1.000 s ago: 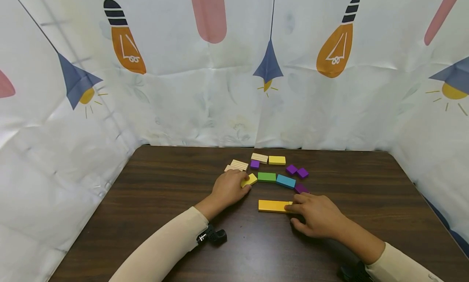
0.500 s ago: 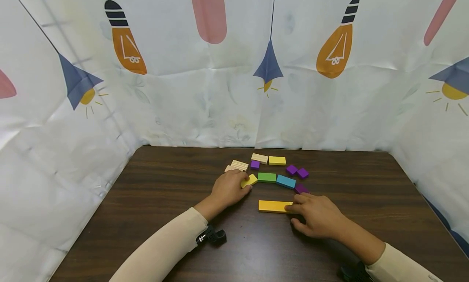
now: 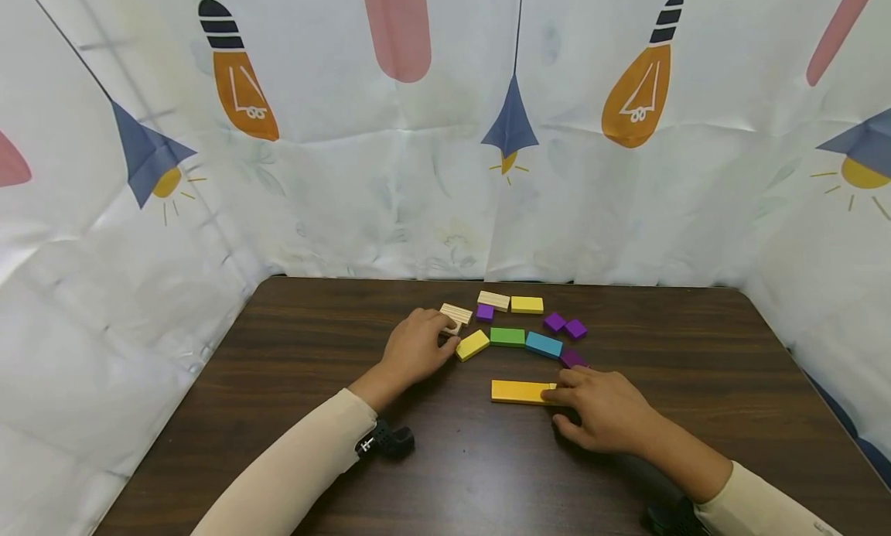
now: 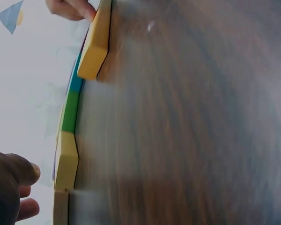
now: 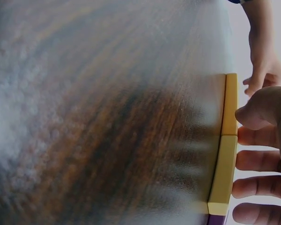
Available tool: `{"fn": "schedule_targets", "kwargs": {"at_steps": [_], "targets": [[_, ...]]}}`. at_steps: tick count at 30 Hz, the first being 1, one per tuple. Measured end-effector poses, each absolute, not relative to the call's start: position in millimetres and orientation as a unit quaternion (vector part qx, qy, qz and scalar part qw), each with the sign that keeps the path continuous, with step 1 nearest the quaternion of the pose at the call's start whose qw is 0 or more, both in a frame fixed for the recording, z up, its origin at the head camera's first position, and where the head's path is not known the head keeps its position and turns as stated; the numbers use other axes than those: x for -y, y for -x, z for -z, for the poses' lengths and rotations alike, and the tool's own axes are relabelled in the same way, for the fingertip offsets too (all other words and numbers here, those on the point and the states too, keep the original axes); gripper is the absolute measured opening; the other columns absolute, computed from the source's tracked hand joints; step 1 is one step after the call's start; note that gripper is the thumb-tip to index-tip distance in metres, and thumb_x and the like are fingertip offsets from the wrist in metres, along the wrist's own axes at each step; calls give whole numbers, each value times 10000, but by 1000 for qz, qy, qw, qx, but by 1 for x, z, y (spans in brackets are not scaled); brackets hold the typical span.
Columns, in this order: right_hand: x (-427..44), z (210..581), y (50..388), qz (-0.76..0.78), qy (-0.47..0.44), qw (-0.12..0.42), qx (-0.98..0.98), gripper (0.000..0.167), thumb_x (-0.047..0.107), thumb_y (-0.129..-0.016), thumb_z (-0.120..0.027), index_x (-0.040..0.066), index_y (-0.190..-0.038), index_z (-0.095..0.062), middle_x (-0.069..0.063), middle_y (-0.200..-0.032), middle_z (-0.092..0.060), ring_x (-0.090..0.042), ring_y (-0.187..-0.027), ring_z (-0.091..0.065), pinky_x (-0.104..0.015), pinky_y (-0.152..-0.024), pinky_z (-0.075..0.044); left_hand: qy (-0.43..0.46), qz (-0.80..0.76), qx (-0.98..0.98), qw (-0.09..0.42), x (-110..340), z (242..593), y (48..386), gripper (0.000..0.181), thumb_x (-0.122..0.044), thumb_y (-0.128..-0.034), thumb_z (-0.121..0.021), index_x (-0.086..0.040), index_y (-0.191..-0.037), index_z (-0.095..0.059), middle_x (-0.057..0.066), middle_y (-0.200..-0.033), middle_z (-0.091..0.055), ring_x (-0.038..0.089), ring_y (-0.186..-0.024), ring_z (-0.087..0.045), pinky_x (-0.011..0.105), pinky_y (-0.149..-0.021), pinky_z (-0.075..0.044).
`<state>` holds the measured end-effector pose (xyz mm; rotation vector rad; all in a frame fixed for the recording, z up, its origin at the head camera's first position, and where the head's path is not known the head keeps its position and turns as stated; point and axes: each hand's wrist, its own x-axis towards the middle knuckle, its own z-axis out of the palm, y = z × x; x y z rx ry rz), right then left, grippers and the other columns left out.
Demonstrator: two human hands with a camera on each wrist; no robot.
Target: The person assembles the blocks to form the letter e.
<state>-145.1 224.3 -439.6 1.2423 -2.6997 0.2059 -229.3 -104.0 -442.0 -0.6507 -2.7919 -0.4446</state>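
My left hand (image 3: 415,344) is over the left end of the row, its fingertips at a plain wooden block (image 3: 452,329) partly hidden beneath them. In the left wrist view its fingers (image 4: 25,171) are spread loosely beside a yellow block (image 4: 67,161). That yellow block leads a curved row with a green block (image 3: 506,337), a blue block (image 3: 544,345) and a dark purple block (image 3: 572,358). My right hand (image 3: 605,412) rests its fingertips on an orange block (image 3: 518,391); the right wrist view shows a paler yellow block (image 5: 223,173) end to end with it, under straight fingers.
Behind the row lie a ridged wooden block (image 3: 455,313), another wooden block (image 3: 493,300), a yellow block (image 3: 527,305) and small purple blocks (image 3: 554,322). The dark wood table (image 3: 292,343) meets a printed cloth (image 3: 390,203) at its back and sides.
My left hand has let go of the yellow block at the row's left end and shifted slightly left and back to the wooden block. The right hand has stayed put.
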Motion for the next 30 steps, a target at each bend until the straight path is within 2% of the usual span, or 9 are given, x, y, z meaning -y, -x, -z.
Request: {"fn": "schedule_targets", "kwargs": {"at_steps": [5, 11, 17, 30], "targets": [[-224, 440, 145, -69, -414, 80, 904, 302, 335, -889, -749, 217, -1164, -789, 90, -895, -523, -51, -723, -418, -200, -488, -320, 225, 146, 955, 128, 112, 443, 234, 198, -230, -907, -772, -122, -1073, -763, 62, -1156, -706, 288, -1116, -612, 455, -932, -511], [-224, 440, 145, -69, -413, 79, 905, 296, 333, -892, -746, 218, -1161, -790, 96, -886, -510, -51, -721, -413, -203, -492, -320, 221, 139, 959, 105, 119, 445, 239, 241, -195, -903, -773, -114, -1129, -749, 70, -1260, -672, 292, -1222, -577, 488, -989, -485], [-224, 441, 146, -72, -413, 80, 904, 288, 329, -888, -749, 216, -1149, -793, 101, -878, -507, -43, -712, -404, -200, -489, -315, 226, 137, 960, 97, 124, 447, 243, 262, -187, -902, -782, -118, -1152, -748, 68, -1277, -666, 296, -1237, -571, 491, -998, -481], [-223, 440, 145, -72, -412, 82, 905, 288, 325, -884, -751, 214, -1146, -793, 103, -875, -506, -47, -717, -413, -200, -486, -316, 226, 145, 961, 74, 132, 447, 243, 171, -179, -931, -753, -152, -1100, -757, 56, -1232, -647, 290, -1203, -567, 481, -1000, -477]]}}
